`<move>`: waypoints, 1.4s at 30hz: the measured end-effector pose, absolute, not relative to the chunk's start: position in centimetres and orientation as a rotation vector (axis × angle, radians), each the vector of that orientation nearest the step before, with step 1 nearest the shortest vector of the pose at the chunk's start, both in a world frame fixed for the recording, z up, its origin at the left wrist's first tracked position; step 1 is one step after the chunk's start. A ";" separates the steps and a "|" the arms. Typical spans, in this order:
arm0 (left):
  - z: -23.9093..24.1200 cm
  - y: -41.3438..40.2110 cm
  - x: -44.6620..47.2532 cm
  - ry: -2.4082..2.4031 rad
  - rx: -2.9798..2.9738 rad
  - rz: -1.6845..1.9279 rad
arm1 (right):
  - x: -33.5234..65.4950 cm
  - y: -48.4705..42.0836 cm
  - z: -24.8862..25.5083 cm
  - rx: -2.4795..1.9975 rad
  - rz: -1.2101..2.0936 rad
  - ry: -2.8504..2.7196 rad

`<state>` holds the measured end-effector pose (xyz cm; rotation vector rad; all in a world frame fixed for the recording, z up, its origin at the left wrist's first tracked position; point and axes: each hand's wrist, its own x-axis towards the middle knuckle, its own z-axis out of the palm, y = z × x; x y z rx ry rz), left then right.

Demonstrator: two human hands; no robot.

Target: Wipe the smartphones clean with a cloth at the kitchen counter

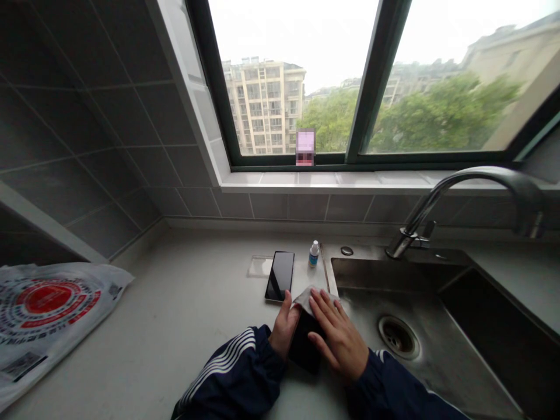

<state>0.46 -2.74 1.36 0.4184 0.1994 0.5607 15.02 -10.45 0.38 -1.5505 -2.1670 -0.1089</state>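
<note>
My left hand (284,326) grips the left edge of a dark flat phone-like object (304,353) lying on the counter in front of me. My right hand (339,332) lies flat on top of it, fingers stretched out and pressing a small grey cloth (306,297) against its far end. Just beyond my hands a second black phone (280,275) lies face up on the counter. A small white dropper bottle with a blue cap (314,254) stands to its right, next to the sink's edge.
A steel sink (437,350) with a drain (398,337) fills the right side, a curved tap (472,186) arching over it. A white plastic bag with red print (48,309) lies at the left. A small clear square (260,266) rests by the phone. Tiled wall and window stand behind.
</note>
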 end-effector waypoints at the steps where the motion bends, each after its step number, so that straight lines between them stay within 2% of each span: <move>1: 1.4 -2.7 0.5 0.200 0.424 0.562 | 15.1 -10.4 0.3 -1.557 -0.115 -2.141; 22: 1.3 -2.1 0.1 0.421 0.285 0.747 | 15.0 -11.0 1.2 -1.382 -0.071 -2.203; 32: 2.3 -2.1 -0.4 0.358 0.342 0.642 | 13.1 -12.1 2.3 -1.145 0.041 -2.219; 42: 2.1 -2.1 -0.8 0.464 0.276 0.596 | 12.2 -12.4 1.7 -1.167 0.170 -2.373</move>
